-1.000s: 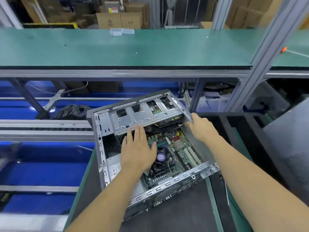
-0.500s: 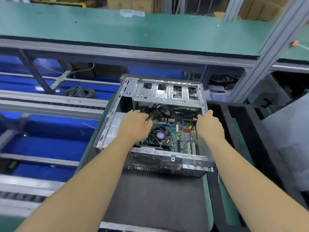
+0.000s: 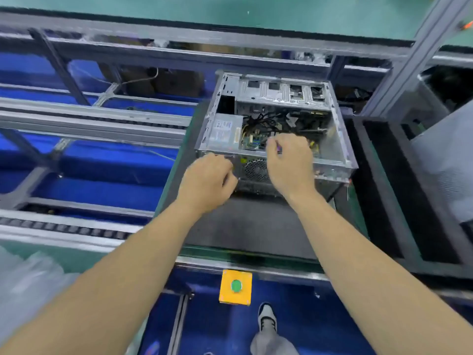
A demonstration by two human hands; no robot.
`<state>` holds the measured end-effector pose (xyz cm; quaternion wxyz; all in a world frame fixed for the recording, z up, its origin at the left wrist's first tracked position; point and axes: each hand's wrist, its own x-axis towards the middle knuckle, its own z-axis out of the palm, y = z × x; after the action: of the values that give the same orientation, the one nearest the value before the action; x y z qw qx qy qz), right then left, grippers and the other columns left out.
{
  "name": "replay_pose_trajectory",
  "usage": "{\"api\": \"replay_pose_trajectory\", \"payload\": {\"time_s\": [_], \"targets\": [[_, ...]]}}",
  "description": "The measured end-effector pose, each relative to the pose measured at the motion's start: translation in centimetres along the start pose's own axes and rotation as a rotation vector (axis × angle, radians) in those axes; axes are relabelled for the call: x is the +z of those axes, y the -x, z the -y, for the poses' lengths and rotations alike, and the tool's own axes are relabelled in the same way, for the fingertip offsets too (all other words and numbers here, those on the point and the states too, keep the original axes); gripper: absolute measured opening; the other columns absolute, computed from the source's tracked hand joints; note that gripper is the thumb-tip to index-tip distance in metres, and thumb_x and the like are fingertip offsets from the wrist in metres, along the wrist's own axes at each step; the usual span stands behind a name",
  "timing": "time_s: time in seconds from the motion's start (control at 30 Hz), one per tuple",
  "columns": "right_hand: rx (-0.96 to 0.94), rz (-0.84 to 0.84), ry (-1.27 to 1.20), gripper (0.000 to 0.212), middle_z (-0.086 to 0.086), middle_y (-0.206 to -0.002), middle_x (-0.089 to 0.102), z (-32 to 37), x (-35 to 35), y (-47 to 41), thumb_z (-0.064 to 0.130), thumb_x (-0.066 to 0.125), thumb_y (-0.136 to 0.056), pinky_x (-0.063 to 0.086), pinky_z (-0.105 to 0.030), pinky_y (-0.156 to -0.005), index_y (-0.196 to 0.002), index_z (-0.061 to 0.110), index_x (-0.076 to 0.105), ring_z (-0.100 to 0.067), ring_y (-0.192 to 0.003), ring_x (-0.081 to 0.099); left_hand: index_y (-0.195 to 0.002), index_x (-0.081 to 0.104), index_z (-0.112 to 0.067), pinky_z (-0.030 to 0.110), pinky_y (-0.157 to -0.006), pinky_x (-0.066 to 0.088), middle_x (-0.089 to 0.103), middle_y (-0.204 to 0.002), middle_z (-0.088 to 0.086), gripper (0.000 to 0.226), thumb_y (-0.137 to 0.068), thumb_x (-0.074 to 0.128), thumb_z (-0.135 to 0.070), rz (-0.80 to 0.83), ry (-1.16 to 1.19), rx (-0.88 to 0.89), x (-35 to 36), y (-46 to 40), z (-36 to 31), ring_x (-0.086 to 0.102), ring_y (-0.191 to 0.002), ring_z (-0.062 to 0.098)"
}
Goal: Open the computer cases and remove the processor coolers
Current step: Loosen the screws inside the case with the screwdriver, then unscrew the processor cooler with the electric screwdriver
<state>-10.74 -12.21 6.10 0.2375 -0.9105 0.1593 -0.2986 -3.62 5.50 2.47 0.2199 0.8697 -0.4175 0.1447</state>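
Observation:
An open grey computer case (image 3: 281, 96) lies on a dark mat (image 3: 250, 226), its rear panel facing me. Inside I see a silver power supply (image 3: 222, 131), black cables and part of the green motherboard (image 3: 252, 142). My right hand (image 3: 289, 162) reaches into the case with fingers curled down over the processor cooler (image 3: 278, 149). Only a sliver of the cooler's purple centre shows beside my fingers. My left hand (image 3: 207, 178) has curled fingers at the near left corner of the case and appears to hold its rear edge.
A black foam tray (image 3: 384, 175) lies right of the case, beside a grey frame post (image 3: 409, 60). Conveyor rails (image 3: 89, 119) over blue flooring run along the left. A yellow box with a green button (image 3: 235, 286) hangs below the bench edge, above my shoe (image 3: 266, 319).
The case was turned square to me and set flat. My right hand left the right wall and went onto the cooler. My left hand came out of the case to its near left corner.

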Motion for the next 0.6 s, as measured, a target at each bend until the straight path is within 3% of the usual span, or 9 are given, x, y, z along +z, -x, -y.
{"api": "replay_pose_trajectory", "payload": {"time_s": [0.07, 0.13, 0.23, 0.33, 0.4, 0.5, 0.53, 0.6], "targets": [[-0.116, 0.010, -0.035, 0.035, 0.002, -0.064, 0.049, 3.0, 2.0, 4.0, 0.022, 0.046, -0.096, 0.034, -0.039, -0.068, -0.061, 0.018, 0.048, -0.026, -0.072, 0.046, -0.071, 0.048, -0.013, 0.035, -0.055, 0.033, 0.057, -0.070, 0.008, 0.025, -0.090, 0.047, -0.029, 0.128, 0.010, -0.099, -0.1, 4.3, 1.9, 0.056, -0.072, 0.035], [-0.186, 0.181, -0.100, 0.028, -0.009, -0.068, 0.058, 5.2, 4.7, 8.7, 0.018, 0.050, -0.092, 0.042, -0.042, -0.070, -0.066, 0.011, 0.055, -0.033, -0.072, 0.054, -0.073, 0.043, -0.019, 0.034, -0.057, 0.028, 0.064, -0.079, 0.009, 0.023, -0.093, 0.050, -0.031, 0.274, -0.008, -0.200, 0.2, 8.3, 3.7, 0.059, -0.078, 0.037], [-0.096, 0.703, -0.082, 0.012, -0.016, -0.091, 0.069, 7.6, 8.8, 16.5, 0.018, 0.053, -0.086, 0.051, -0.044, -0.074, -0.090, 0.011, 0.062, -0.039, -0.086, 0.062, -0.078, 0.046, -0.022, 0.035, -0.062, 0.035, 0.068, -0.096, 0.009, 0.017, -0.092, 0.046, -0.033, 0.543, -0.108, -0.258, 0.5, 14.4, 5.8, 0.062, -0.090, 0.036], [-0.092, 1.137, 0.031, 0.021, -0.013, -0.108, 0.068, 8.3, 11.9, 23.1, 0.020, 0.054, -0.083, 0.050, -0.035, -0.075, -0.101, 0.015, 0.063, -0.037, -0.098, 0.061, -0.080, 0.051, -0.024, 0.033, -0.065, 0.040, 0.067, -0.099, 0.004, 0.016, -0.092, 0.041, -0.028, 0.745, -0.126, -0.332, 0.5, 19.8, 7.6, 0.061, -0.089, 0.029], [-0.176, 1.332, 0.085, 0.033, -0.013, -0.117, 0.061, 8.4, 13.4, 26.0, 0.030, 0.064, -0.087, 0.049, -0.037, -0.077, -0.116, 0.013, 0.062, -0.035, -0.107, 0.058, -0.079, 0.046, -0.026, 0.033, -0.065, 0.039, 0.066, -0.098, 0.001, 0.017, -0.094, 0.038, -0.028, 0.777, -0.075, -0.384, 0.5, 22.0, 8.4, 0.058, -0.085, 0.027], [-0.348, 1.469, 0.132, 0.070, -0.015, -0.125, 0.050, 9.7, 15.3, 29.8, 0.056, 0.070, -0.083, 0.048, -0.047, -0.088, -0.138, 0.018, 0.050, -0.036, -0.111, 0.051, -0.081, 0.045, -0.027, 0.033, -0.064, 0.038, 0.067, -0.098, 0.002, 0.016, -0.095, 0.039, -0.030, 0.763, -0.047, -0.416, 0.2, 23.5, 8.7, 0.059, -0.086, 0.027], [-0.353, 1.466, 0.092, 0.067, -0.014, -0.123, 0.049, 10.5, 15.7, 30.8, 0.058, 0.069, -0.084, 0.047, -0.047, -0.090, -0.137, 0.022, 0.052, -0.036, -0.110, 0.050, -0.081, 0.046, -0.027, 0.033, -0.063, 0.037, 0.066, -0.096, 0.002, 0.017, -0.095, 0.039, -0.031, 0.755, -0.038, -0.431, 0.2, 23.9, 8.7, 0.058, -0.084, 0.027], [-0.323, 1.430, -0.039, 0.042, -0.013, -0.115, 0.049, 11.9, 16.4, 32.1, 0.050, 0.062, -0.092, 0.046, -0.047, -0.091, -0.125, 0.025, 0.065, -0.035, -0.108, 0.047, -0.079, 0.046, -0.027, 0.032, -0.059, 0.035, 0.063, -0.088, 0.000, 0.019, -0.095, 0.038, -0.031, 0.749, -0.009, -0.453, 0.0, 24.5, 8.9, 0.056, -0.079, 0.025]]}}
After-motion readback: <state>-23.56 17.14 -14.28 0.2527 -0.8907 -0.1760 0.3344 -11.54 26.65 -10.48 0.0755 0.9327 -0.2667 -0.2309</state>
